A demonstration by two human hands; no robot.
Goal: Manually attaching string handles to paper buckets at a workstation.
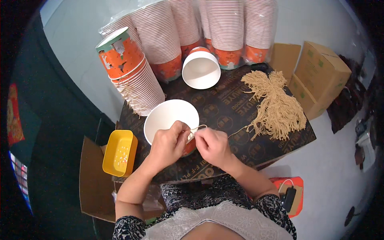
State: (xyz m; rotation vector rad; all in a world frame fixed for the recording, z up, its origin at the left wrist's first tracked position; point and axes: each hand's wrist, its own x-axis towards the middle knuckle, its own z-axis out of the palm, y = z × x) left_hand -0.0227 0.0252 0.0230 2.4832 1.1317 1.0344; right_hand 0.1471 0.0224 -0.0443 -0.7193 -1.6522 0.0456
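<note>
My left hand (168, 145) is closed in a pinch at the near right rim of a white-lined paper bucket (170, 114), whose outside shows orange below the hands. Close beside it, my right hand (214, 147) is also closed, fingertips pressed together. A thin tan cord (201, 126) loops up between the two hands, and both seem to pinch it. Beyond my right hand a strand runs toward a large bundle of tan cords (276, 108) on the right of the table. Whether the cord passes through the bucket's rim is hidden by my fingers.
A leaning stack of paper buckets (138, 90) stands at the left, with plastic-wrapped stacks (226, 28) behind. One bucket (201, 70) lies on its side. A yellow tub (130, 154) with small pale pieces sits left of the dark printed table (224, 104). Cardboard boxes (320, 76) stand right.
</note>
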